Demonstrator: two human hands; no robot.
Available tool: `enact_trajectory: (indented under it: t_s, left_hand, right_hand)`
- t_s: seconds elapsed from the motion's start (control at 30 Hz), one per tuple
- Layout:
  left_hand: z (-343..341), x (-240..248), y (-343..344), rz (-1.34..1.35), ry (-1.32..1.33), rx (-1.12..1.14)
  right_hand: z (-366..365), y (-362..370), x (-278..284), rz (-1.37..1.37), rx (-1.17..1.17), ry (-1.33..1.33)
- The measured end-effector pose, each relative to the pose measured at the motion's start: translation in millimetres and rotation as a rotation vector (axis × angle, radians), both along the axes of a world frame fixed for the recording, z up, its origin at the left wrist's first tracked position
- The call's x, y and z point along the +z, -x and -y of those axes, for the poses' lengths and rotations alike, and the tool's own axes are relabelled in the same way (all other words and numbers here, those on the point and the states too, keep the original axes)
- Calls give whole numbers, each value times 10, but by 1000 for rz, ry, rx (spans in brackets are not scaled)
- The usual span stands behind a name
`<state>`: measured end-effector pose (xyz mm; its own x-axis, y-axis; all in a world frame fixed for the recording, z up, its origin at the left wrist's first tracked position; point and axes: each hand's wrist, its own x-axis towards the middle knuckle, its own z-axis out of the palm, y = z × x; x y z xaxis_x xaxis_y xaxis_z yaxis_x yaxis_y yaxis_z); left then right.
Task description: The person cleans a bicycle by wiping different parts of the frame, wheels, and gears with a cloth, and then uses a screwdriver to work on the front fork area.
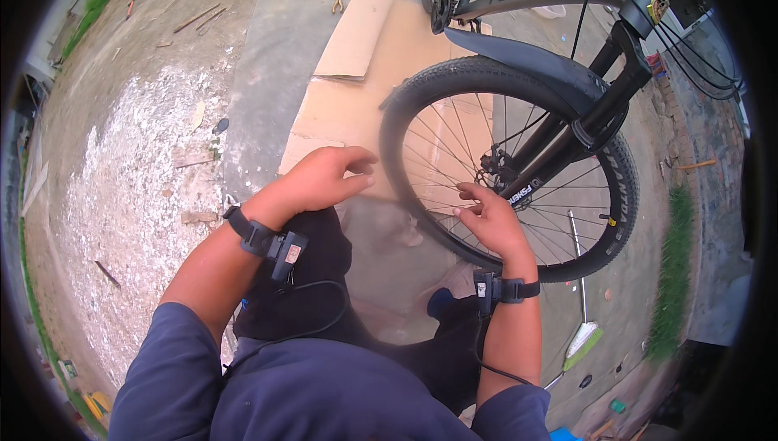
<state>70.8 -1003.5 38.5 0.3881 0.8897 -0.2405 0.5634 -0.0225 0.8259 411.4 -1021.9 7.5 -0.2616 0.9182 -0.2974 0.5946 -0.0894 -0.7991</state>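
Note:
The front wheel of a grey and black bicycle stands before me, its knobbly tyre curving close past my hands. My left hand hovers just left of the tyre, fingers loosely bent, thumb apart, holding nothing. In front of the spokes, below the hub with its disc brake, is my right hand. Its index finger and thumb are spread with nothing between them; whether it touches a spoke I cannot tell. A black fork runs down to the hub, and a dark mudguard covers the tyre's top.
Flat cardboard lies under the wheel, with a smaller cardboard piece on top. Pliers rest beyond it. A broom lies at the lower right, near a grass strip. Rough, whitish ground spreads at left.

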Motion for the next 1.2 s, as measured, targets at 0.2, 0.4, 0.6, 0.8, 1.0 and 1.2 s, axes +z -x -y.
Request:
enact_trajectory:
  t_s: [0.2,0.4,0.6,0.8,1.0,1.2]
  left_hand:
    - [77,227,311,220,29,241]
    - [303,406,1311,113,-159,375]
    - [630,308,2100,-45,-73,475]
    - [494,-223,2141,-103,106,433]
    - [8,-747,1807,-362,265,207]
    - [-408,-750,1722,-385,269,145]
  right_hand:
    - [210,-287,750,72,-88,-104]
    - [561,-673,1122,111,-191,-117]
    - [728,-672,1292,160,-184,-60]
    - [98,-127,1240,185,23,-40]
    - [-715,641,723,201,361,44]
    - [-1018,1125,288,115,589,120]
